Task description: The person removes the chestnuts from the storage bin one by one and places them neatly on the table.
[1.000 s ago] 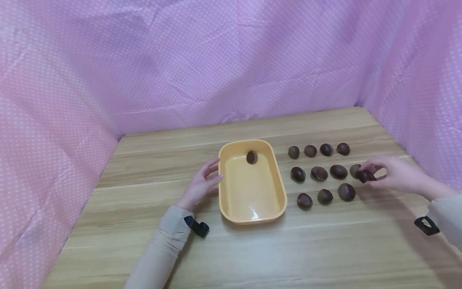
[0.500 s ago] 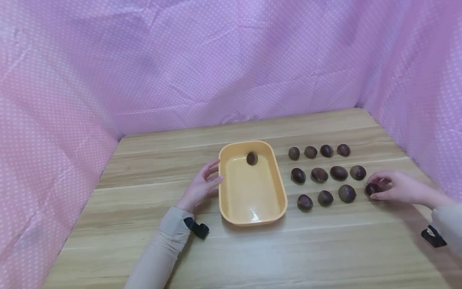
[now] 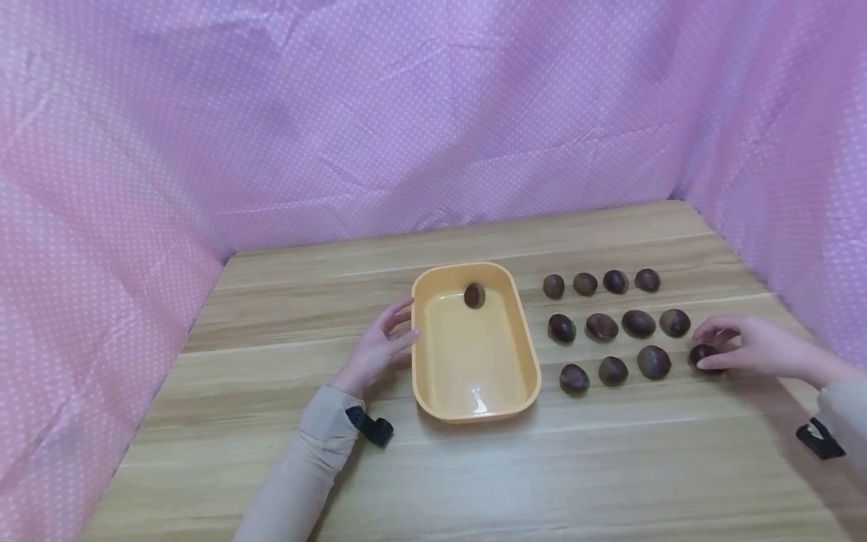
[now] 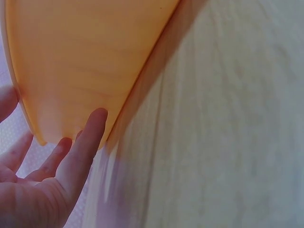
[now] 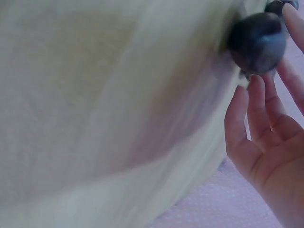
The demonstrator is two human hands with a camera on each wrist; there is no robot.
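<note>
In the head view, several brown chestnuts point(image 3: 639, 324) lie on the table in three rows right of a yellow tray point(image 3: 423, 391). At the right end of the front row sits a chestnut point(image 3: 703, 357). My right hand point(image 3: 765, 346) is at it, fingers loosely spread; the right wrist view shows the fingertips beside a dark chestnut point(image 5: 260, 42), which they do not cover. My left hand point(image 3: 379, 346) rests with relaxed fingers against the tray's left side. One chestnut point(image 3: 474, 296) lies inside the tray, near its far end.
The wooden table point(image 3: 305, 286) reaches to a pink dotted curtain point(image 3: 339, 135) at the back and both sides. Black wrist straps point(image 3: 371, 427) are worn over beige sleeves point(image 3: 291, 474).
My right hand has carried a chestnut from beside the middle row to the right end of the front row, then its fingers have loosened around it. My left hand has stayed at the tray.
</note>
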